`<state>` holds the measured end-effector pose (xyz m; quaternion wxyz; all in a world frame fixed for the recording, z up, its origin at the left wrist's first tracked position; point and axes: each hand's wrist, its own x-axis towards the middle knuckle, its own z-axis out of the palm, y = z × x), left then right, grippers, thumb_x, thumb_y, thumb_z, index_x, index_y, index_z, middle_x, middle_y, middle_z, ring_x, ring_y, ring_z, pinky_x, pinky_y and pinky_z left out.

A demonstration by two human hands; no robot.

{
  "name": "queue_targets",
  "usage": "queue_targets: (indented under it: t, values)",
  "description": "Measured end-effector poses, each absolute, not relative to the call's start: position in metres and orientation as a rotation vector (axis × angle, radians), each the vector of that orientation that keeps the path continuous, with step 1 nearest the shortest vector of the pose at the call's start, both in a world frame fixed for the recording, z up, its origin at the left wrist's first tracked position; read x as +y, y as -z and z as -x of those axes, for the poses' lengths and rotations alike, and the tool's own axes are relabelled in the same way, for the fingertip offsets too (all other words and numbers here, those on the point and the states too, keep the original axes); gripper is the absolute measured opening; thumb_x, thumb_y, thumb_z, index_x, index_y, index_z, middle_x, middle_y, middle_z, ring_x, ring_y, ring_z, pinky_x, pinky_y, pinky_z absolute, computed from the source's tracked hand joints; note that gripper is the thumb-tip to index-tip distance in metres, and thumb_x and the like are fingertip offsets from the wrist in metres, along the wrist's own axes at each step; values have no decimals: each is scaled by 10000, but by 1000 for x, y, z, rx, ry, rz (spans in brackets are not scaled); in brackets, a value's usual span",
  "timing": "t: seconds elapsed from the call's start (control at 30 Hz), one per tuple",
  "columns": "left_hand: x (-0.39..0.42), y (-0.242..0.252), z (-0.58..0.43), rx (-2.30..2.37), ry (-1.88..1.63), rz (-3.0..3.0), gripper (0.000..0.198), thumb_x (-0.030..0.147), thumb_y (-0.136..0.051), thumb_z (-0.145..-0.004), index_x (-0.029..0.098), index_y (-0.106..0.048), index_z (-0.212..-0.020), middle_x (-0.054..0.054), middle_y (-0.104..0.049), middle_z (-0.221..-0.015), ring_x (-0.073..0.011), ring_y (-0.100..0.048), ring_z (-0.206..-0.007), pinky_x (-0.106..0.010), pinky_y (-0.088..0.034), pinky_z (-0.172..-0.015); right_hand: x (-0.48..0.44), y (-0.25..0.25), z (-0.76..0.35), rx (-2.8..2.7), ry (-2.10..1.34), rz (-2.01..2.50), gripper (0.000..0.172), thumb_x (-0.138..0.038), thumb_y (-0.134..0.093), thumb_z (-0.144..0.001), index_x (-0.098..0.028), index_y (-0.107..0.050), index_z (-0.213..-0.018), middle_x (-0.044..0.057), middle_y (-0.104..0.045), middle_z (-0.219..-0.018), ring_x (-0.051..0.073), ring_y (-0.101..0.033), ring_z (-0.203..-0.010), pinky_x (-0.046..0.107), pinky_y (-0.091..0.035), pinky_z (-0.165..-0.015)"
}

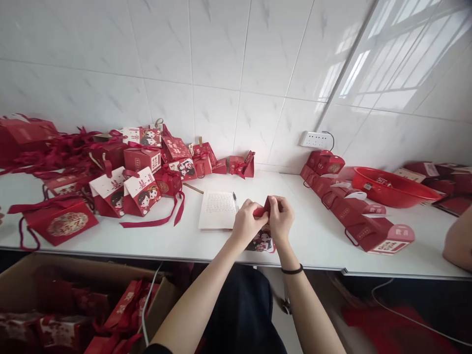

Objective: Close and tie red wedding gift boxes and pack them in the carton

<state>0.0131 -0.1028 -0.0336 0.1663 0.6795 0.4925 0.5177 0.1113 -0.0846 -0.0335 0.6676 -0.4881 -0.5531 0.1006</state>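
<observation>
Both hands are closed on a small red gift box (pixel 262 241) with cartoon figures printed on its front, near the table's front edge. My left hand (pixel 248 220) pinches the top part of the box from the left. The right hand (pixel 281 216) grips a raised red flap on the other side, its thumb at the flap's top. My fingers hide much of the upper box. Just left of the hands lies an open notebook (pixel 218 210) with lines of writing, and a dark pen (pixel 235 196) lies at its right edge.
Many red gift boxes (pixel 142 191) and a heap of red ribbons (pixel 62 150) cover the left. A row of boxes (pixel 348 214) and a red basin (pixel 394 189) stand right. Below left is a cardboard box (pixel 162 290) of gift boxes; another person's arm (pixel 459 241) shows far right.
</observation>
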Motion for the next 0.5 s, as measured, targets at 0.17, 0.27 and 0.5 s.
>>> queue_targets:
  t: [0.17, 0.27, 0.5]
  values:
    - [-104, 34, -15, 1421, -1523, -1922, 93, 158, -639, -733, 192, -567, -686, 11, -503, -740, -115, -533, -680, -216, -444, -650, -86, 34, -110, -1232, -215, 1072, 308, -460, -511, -837, -201, -611, -705, 23, -640, -683, 173, -572, -633, 290, -462, -618]
    - [-105, 35, -17, 1413, -1539, -1906, 104, 163, -645, -733, 193, -559, -683, 9, -507, -747, -107, -534, -663, -210, -446, -633, -86, 34, -110, -1224, -197, 1061, 289, -434, -522, -842, -201, -614, -699, 15, -631, -664, 164, -568, -614, 284, -462, -603]
    - [-106, 41, -20, 1362, -1620, -1880, 120, 145, -624, -726, 197, -532, -668, 9, -483, -742, -92, -526, -613, -208, -464, -597, -89, 36, -111, -1209, -182, 1087, 270, -413, -554, -841, -199, -638, -700, 5, -619, -635, 149, -554, -569, 265, -451, -550]
